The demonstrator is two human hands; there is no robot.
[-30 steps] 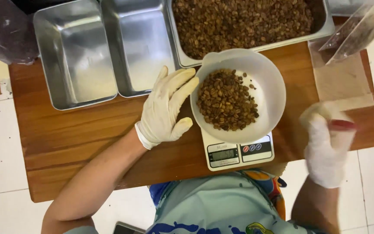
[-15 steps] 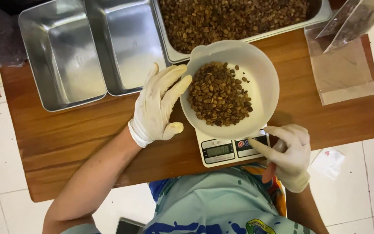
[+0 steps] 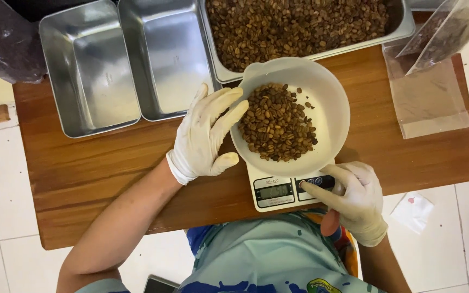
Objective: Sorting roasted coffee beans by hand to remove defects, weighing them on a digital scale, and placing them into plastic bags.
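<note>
White tile floor under a wooden table (image 3: 104, 179) that spans most of the frame. Centre frame, our left hand (image 3: 204, 135) (white glove) is spread open, fingers fanned flat against the left outer wall of a white plastic bowl (image 3: 329, 108), thumb under the rim. Bowl holds a heap of brown coffee beans (image 3: 278, 122), piled toward its left side, right side of the inside bare. Bowl sits on a small white digital scale (image 3: 278, 191), only the scale's front panel shows, lower centre. Our right hand (image 3: 356, 198) (also gloved) is at lower right of centre, index finger stretched out with its tip on the dark button strip at the right of the scale's display, other fingers curled loosely, nothing held.

Upper centre to upper right: a big steel tray (image 3: 403, 24) full of beans, its near edge just behind the bowl. Upper left: two empty steel pans (image 3: 90, 70) side by side, touching. Right edge: a clear plastic bag (image 3: 430, 103) lying flat on the table, a second clear bag (image 3: 441, 35) tilted above it with some dark contents (can't tell what). Small white scrap (image 3: 413, 211) on the floor, lower right.
</note>
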